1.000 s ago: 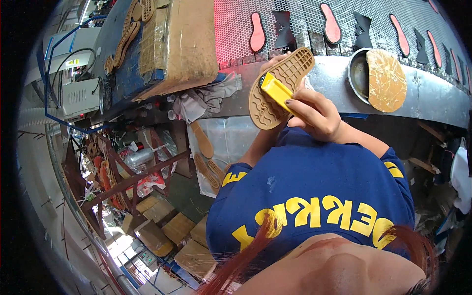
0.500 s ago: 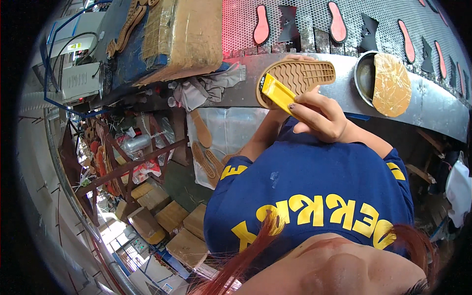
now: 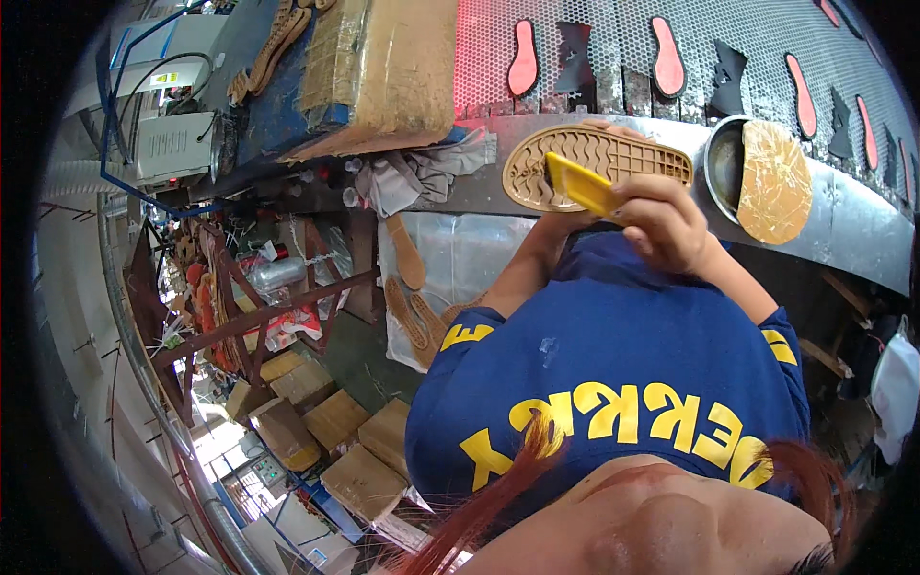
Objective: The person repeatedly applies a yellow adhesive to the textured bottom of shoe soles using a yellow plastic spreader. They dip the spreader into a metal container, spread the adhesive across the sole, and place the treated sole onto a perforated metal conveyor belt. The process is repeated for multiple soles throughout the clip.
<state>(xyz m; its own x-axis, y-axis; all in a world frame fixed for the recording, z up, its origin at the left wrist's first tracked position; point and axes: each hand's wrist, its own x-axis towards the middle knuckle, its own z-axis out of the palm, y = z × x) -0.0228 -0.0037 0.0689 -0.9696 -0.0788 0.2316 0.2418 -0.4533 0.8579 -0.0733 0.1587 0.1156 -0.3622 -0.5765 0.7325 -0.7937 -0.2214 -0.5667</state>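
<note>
A tan shoe sole (image 3: 623, 151) with a wavy and grid tread lies level over the metal edge, tread side up. My left hand (image 3: 567, 222) is closed round it from beneath; most of the hand is hidden, with fingertips showing at the far rim. In my right hand (image 3: 668, 222) is a yellow flat plastic tool (image 3: 583, 186), pinched at its near end. Its dark far edge is over the heel half of the tread; whether it touches cannot be made out.
Right of the sole stands a metal bowl (image 3: 721, 158), partly covered by a scratched tan pad (image 3: 776, 182). Beyond runs a mesh belt (image 3: 623, 29) with pink insoles (image 3: 668, 59) and black pieces. At left are a taped cardboard box (image 3: 407, 72), grey cloth (image 3: 436, 172) and more soles (image 3: 407, 254).
The sole has turned to lie more level and shifted slightly right. My right hand has moved right, tilting the yellow tool away from the sole's left end. The whole view has shifted a little.
</note>
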